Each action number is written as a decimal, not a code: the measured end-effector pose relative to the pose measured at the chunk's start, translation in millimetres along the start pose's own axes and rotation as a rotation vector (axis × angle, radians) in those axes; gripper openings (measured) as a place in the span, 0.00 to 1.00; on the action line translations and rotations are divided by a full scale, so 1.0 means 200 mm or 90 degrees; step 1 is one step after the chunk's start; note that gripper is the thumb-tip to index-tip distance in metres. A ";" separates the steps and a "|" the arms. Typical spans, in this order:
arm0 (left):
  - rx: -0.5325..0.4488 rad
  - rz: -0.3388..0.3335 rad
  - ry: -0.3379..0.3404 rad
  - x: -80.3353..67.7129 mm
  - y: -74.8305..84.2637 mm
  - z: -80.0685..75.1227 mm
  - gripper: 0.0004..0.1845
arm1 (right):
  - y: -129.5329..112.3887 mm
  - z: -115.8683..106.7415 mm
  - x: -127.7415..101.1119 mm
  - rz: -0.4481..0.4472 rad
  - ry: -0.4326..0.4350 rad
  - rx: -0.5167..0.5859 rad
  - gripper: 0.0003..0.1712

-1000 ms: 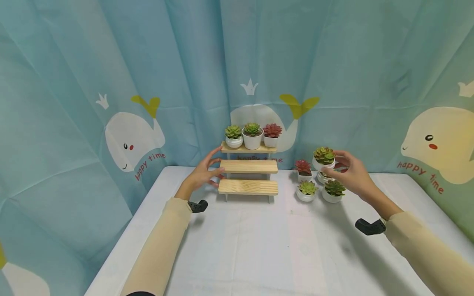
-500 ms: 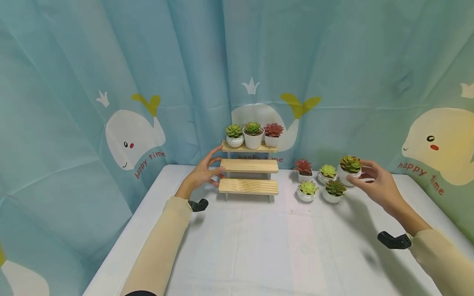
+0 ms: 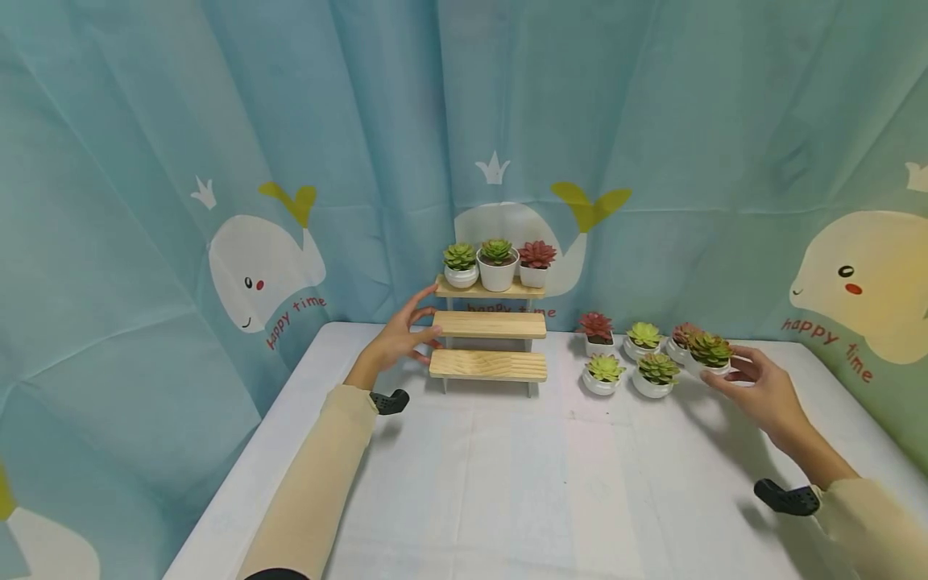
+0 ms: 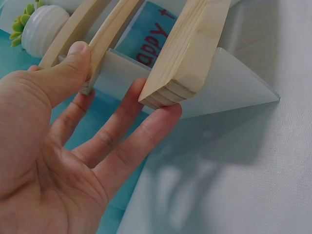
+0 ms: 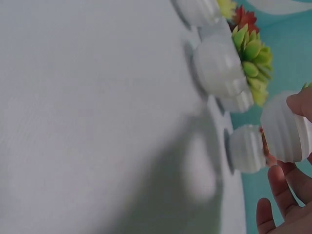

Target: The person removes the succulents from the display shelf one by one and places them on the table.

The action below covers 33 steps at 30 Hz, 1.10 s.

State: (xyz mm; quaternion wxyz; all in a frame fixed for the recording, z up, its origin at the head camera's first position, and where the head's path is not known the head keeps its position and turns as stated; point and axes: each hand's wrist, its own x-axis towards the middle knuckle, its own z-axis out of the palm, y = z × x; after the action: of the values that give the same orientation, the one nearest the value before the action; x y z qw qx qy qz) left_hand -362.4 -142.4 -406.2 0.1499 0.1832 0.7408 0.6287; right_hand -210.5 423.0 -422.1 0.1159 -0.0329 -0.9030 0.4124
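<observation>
My right hand (image 3: 764,392) has its grip pinched on a small ribbed white pot (image 3: 709,366) with a green, red-tipped succulent, at the right end of the pot cluster on the desk (image 3: 507,483); from the wrist view a fingertip (image 5: 300,103) lies on the pot's rim and the other fingers curl beneath it, and I cannot tell whether its base sits fully on the cloth. To do this well I would keep the pot upright, hold it low on the ribs where the grooves give purchase, and keep it off the pink pot (image 3: 680,338) just behind and the green one (image 3: 655,374) beside it. My left hand (image 3: 397,338) is spread, thumb on the end of the middle step and straight fingers under the end of the lowest, steadying the stand (image 3: 489,338); it should press lightly, since the stand looks light. The stand is three pale, grainy wooden planks with squared ends on thin whitish side panels. Three pots (image 3: 497,267) sit on its top step. The succulents look like moulded plastic rosettes, the pots smooth and glossy. A soft white cloth covers the desk, and a teal whale-print curtain (image 3: 254,274) hangs behind.
</observation>
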 end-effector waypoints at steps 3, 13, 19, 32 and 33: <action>-0.001 -0.001 0.000 0.00 0.00 0.00 0.43 | 0.04 0.01 0.00 0.011 0.001 -0.001 0.48; -0.001 0.002 0.001 -0.01 0.01 0.00 0.42 | 0.12 0.05 0.00 0.081 -0.029 -0.026 0.52; 0.000 0.005 -0.005 -0.01 0.01 0.00 0.43 | 0.15 0.06 0.00 0.114 -0.052 -0.015 0.54; 0.001 -0.001 -0.001 0.00 0.01 0.00 0.42 | 0.16 0.09 0.00 0.105 -0.068 -0.012 0.53; 0.002 -0.001 -0.001 0.00 0.01 0.00 0.42 | 0.16 0.09 0.00 0.106 -0.071 -0.013 0.53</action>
State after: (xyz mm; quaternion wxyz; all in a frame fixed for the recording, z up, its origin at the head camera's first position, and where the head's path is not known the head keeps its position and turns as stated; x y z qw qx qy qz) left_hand -361.4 -142.1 -405.2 0.1506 0.1836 0.7419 0.6270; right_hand -216.8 431.2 -457.8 0.0305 -0.0857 -0.9064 0.4125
